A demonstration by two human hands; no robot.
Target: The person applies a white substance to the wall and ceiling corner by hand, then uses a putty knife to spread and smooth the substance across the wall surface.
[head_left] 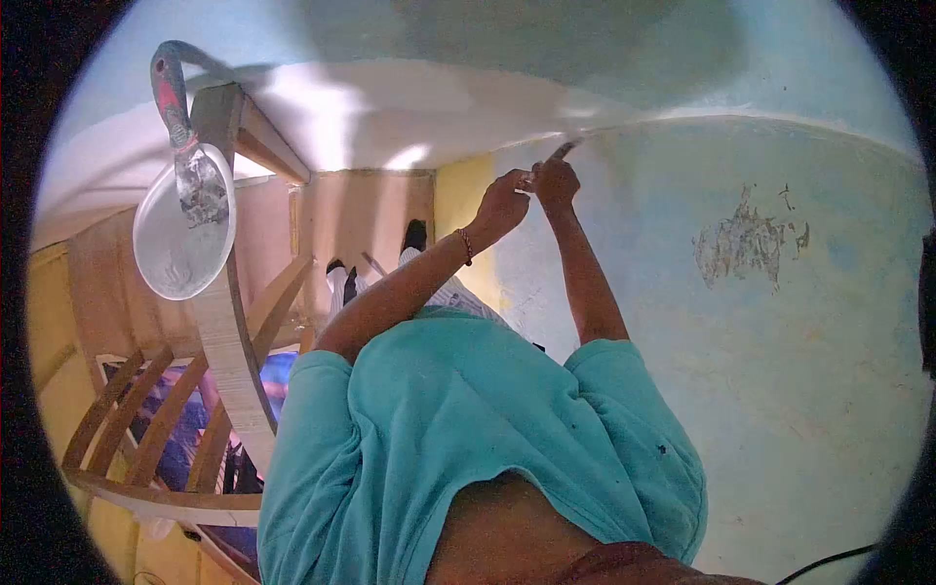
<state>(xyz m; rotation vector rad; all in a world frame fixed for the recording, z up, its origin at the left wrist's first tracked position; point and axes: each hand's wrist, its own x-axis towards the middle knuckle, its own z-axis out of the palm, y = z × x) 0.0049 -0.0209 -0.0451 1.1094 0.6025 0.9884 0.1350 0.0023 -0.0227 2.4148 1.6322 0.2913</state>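
Note:
My right hand (pixel 557 185) is closed around a small narrow tool (pixel 565 149), which looks like a scraper. The tool's tip points at the seam where the pale blue wall (pixel 819 322) meets the white band above. Beside it, my left hand (pixel 501 207), with a bracelet at the wrist, has its fingers curled in against the right hand. A bit of something whitish (pixel 526 182) shows at those fingertips; I cannot tell what it is.
On the left, a white tub (pixel 161 239) sits on a wooden frame (pixel 234 341), with a red-and-grey-handled putty knife (pixel 174 102) standing in it. A slatted rail (pixel 146 429) lies below. The right wall has a peeled patch (pixel 749 244). A black cable (pixel 829 563) runs at lower right.

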